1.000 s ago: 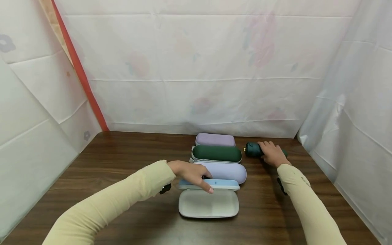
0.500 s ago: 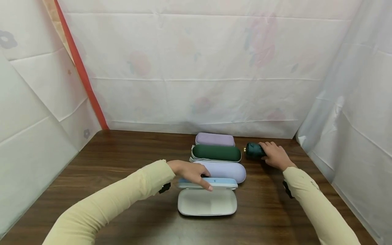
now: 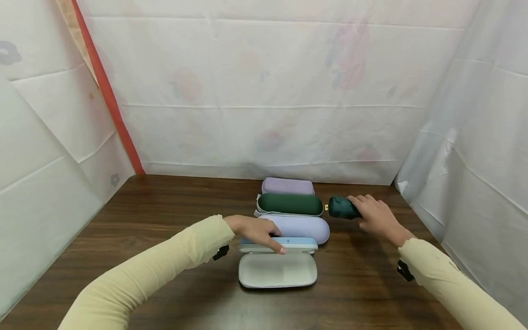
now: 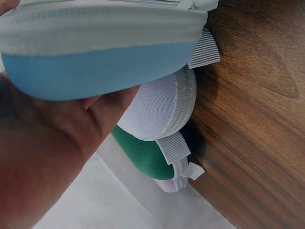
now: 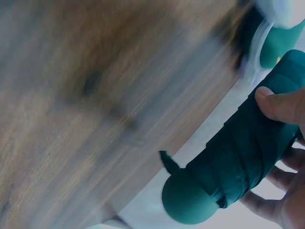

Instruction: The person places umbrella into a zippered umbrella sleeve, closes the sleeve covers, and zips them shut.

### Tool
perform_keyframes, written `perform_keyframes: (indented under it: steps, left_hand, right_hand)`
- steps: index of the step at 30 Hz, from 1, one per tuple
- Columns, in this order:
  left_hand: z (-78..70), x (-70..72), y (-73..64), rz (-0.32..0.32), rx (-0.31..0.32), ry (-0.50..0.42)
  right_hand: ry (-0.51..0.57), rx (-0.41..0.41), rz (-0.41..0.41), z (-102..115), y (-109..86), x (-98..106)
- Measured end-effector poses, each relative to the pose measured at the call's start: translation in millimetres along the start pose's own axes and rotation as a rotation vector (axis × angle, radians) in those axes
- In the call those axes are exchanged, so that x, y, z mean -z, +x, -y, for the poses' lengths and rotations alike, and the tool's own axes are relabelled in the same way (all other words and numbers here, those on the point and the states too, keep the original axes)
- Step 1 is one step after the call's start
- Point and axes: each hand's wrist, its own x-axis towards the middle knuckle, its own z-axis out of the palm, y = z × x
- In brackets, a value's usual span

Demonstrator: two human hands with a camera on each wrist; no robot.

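Note:
A light blue case [image 3: 278, 271] stands open nearest the front, its pale lining facing up. My left hand [image 3: 256, 231] holds its raised lid [image 4: 102, 71], thumb over the lid's edge and the other fingers behind it. To the right, my right hand [image 3: 377, 217] grips a folded dark green umbrella [image 5: 240, 143] round its body. In the right wrist view the thumb lies along one side, several fingers on the other, and the rounded handle [image 5: 188, 198] points down. The umbrella's far end, with a small yellow tip, is right of the green case [image 3: 290, 204].
Behind the light blue case lie a lavender case [image 3: 307, 229], the green one and a purple case [image 3: 288, 186], one behind another. The brown wooden table [image 3: 165, 201] meets white printed sheeting [image 3: 206, 137] at the back and sides.
The right hand has lifted the umbrella and brought it slightly toward the front, its forearm swinging outward to the right. The left hand keeps its hold on the lid.

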Motion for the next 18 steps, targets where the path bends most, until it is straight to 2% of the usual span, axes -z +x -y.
perform_keyframes:
  steps: [10, 18]
  left_hand:
    - [2.7, 2.4, -1.3, -0.017, 0.019, -0.015]
    - [2.3, -1.6, -1.3, -0.013, 0.039, -0.043]
  right_hand:
    - [-0.017, 0.066, -0.015, 35, -30.0, 28]
    - [0.000, 0.103, -0.025, 56, -58.0, 42]
